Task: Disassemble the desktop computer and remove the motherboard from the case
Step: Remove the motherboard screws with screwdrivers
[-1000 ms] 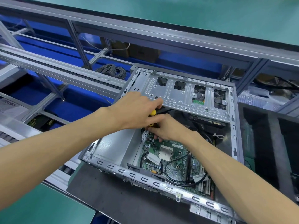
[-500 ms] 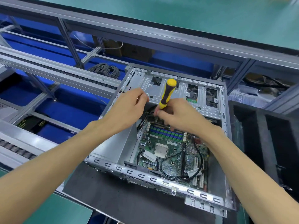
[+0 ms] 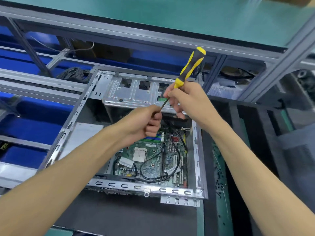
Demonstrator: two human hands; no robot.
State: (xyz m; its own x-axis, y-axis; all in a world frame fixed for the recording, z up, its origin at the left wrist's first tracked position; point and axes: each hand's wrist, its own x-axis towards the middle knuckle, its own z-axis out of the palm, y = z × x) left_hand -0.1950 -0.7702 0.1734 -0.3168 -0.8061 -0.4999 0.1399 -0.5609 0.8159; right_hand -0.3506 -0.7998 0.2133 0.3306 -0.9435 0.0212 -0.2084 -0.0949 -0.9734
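Yellow-and-black screwdriver [image 3: 189, 67], green motherboard [image 3: 150, 160] with blue slots, silver-grey case [image 3: 129, 92], black cable [image 3: 177, 155], dark grey mat [image 3: 119, 217]

One camera only, on my head, looking forward and steeply down, close over the open computer case [image 3: 198, 160] at centre frame; my forearms run in from both lower corners, conveyor rails [image 3: 39, 82] at upper left.

Little lettering can be read. At the far left, well away from the computer case [image 3: 198, 160], yellow letters, seemingly "PRV", are seen cut off on a dark package [image 3: 3, 145]. Labels on the motherboard [image 3: 148, 160] are too blurred.
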